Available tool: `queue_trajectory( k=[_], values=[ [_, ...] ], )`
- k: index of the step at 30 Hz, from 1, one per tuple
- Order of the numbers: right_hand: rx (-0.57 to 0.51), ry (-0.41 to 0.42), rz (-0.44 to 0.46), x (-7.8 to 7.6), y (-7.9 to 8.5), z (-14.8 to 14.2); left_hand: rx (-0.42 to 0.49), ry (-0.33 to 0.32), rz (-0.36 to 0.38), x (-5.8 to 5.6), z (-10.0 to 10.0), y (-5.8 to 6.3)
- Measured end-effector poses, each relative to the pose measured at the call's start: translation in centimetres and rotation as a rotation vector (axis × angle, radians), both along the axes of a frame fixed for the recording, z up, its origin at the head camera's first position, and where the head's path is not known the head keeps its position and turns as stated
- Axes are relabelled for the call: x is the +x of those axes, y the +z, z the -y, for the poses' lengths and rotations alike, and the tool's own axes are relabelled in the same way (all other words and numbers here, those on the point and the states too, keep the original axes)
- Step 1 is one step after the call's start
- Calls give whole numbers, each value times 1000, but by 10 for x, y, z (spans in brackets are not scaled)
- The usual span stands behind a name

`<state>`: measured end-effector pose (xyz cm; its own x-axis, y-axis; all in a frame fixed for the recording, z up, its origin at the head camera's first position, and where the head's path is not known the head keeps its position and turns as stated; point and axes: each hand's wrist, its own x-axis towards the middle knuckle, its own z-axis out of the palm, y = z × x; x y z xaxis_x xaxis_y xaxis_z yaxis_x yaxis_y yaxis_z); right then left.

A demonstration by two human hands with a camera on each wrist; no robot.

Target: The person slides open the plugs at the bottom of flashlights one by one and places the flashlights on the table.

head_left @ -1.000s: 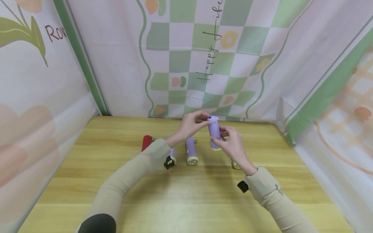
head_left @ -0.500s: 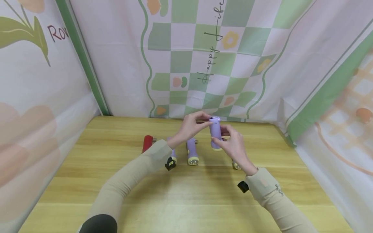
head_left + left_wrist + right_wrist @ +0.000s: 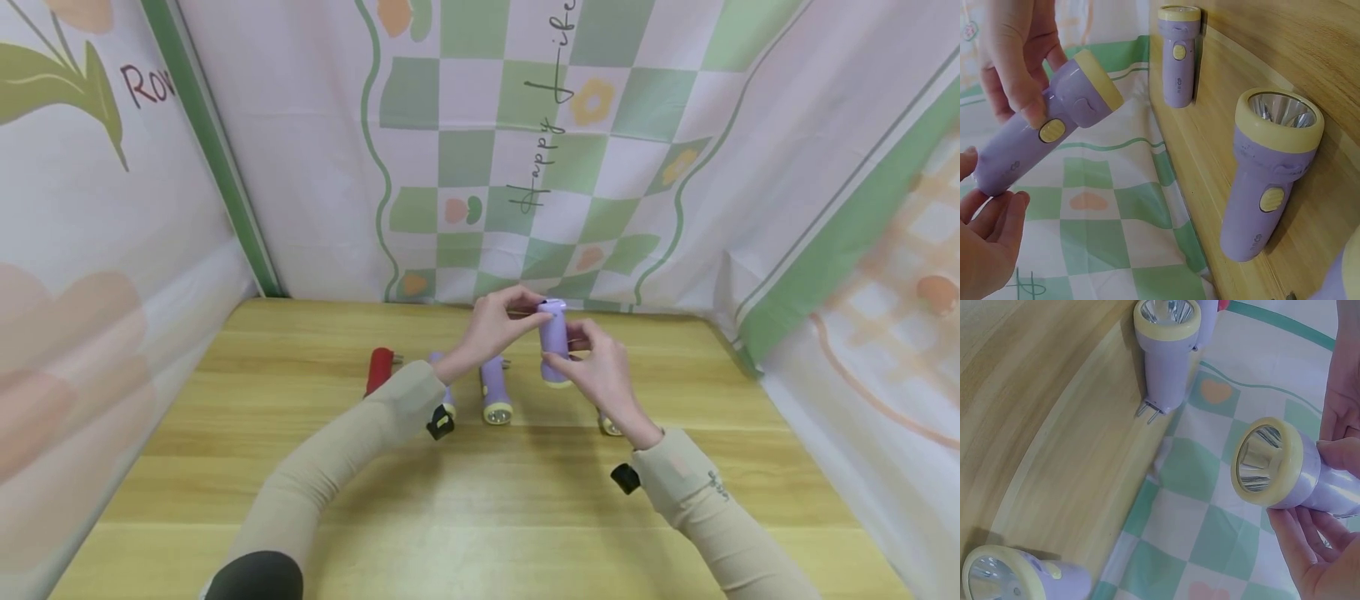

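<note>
Above the table, both hands hold a lavender flashlight (image 3: pixel 553 335) with a pale yellow rim, its lamp end pointing down. My left hand (image 3: pixel 493 323) pinches its upper, tail end between thumb and fingers. Lower down, my right hand (image 3: pixel 602 373) grips the body; in the left wrist view its thumb (image 3: pixel 1034 114) lies right beside the yellow switch (image 3: pixel 1052 131). The lamp's reflector (image 3: pixel 1261 459) shows in the right wrist view. Nearest on the table is another lavender flashlight (image 3: pixel 493 385), standing between the forearms with metal plug prongs out at its back end.
A red flashlight (image 3: pixel 380 367) and a lavender one (image 3: pixel 450 402) are partly covered by the left sleeve. Under the right wrist shows the rim of another flashlight (image 3: pixel 609 426). A printed curtain (image 3: pixel 480 167) hangs along the far edge of the wooden table (image 3: pixel 465 517).
Both hands and the held flashlight stay in nearly the same place. The left thumb lies slightly further across the tail end than a second ago.
</note>
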<state>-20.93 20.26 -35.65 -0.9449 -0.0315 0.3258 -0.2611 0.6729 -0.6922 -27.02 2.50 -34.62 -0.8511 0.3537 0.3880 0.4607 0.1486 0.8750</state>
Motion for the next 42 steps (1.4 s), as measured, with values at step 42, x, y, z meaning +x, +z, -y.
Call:
queue_trajectory(
  k=[42],
  values=[
    [14, -3, -3, -1, 3, 2, -77, -50, -4, -1, -2, 9]
  ],
)
